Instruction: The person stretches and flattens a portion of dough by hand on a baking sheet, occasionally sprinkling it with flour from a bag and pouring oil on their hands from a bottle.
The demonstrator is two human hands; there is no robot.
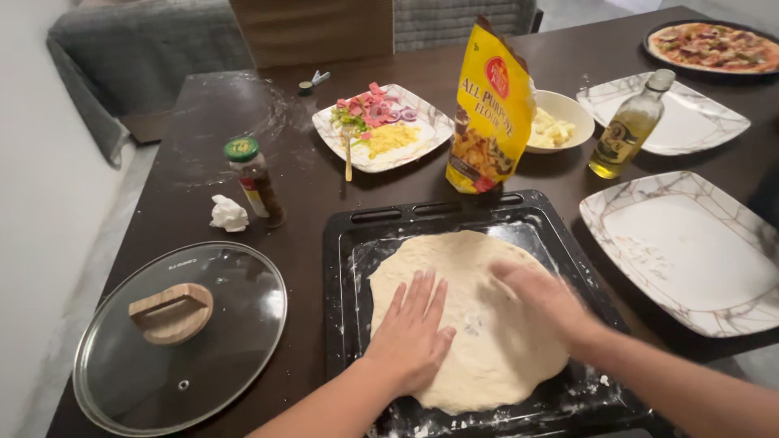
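The round of pale dough (479,316) is lying flat in the black baking tray (357,243) at the lower centre of the frame, nearly filling it, with loose flour dusting the tray's corners — probably there to stop sticking. The left hand (414,332) is pressing down on the dough's left half, palm flat and fingers spread, gripping nothing. The right hand (545,296) is resting on the dough's upper right part; it is blurred, but it looks released and flat too, holding nothing.

Just above the tray, a yellow flour bag (489,109) is standing upright on the dark counter (203,138), close enough to reach. To its left, a square plate of chopped toppings (381,126) is sitting with a utensil laid across it; to its right, a white bowl of pale chunks (556,123) and a bottle of oil (629,126) are standing near two empty marbled plates (690,259). A finished pizza (714,45) is sitting at the upper right corner. At the lower left, a glass pot lid (182,332) is lying with its knob up — set well apart from the tray — beside a green-capped jar (253,178) and a crumpled tissue (228,214).
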